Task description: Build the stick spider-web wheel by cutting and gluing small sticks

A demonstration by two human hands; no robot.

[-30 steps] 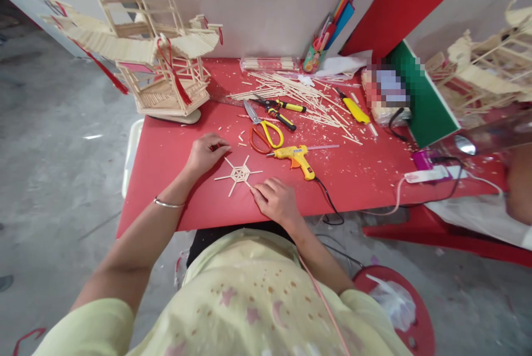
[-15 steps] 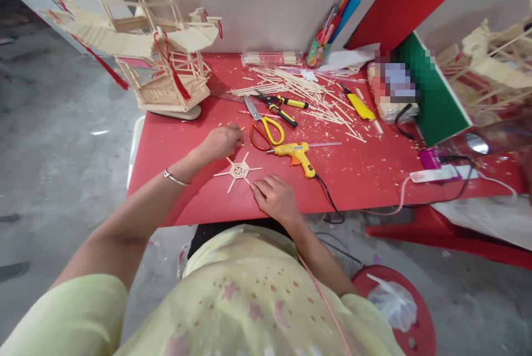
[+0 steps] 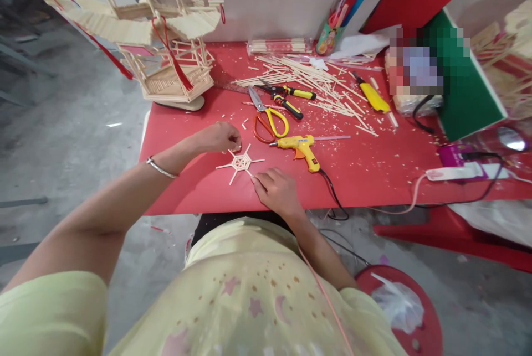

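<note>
Though between hands (image 3: 224,137) (image 3: 277,191), star (image 3: 240,163) inside table edge (image 3: 174,211)

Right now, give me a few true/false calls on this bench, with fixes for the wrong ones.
1. The right hand is at the end of one spoke of the stick star. True.
2. The left hand grips the scissors. False: they lie on the table; that hand is beside the star.
3. The glue gun is blue. False: it is yellow.
4. The pliers have yellow and black handles. True.
5. Green tassels hang from the stick tower. False: they are red.
</note>
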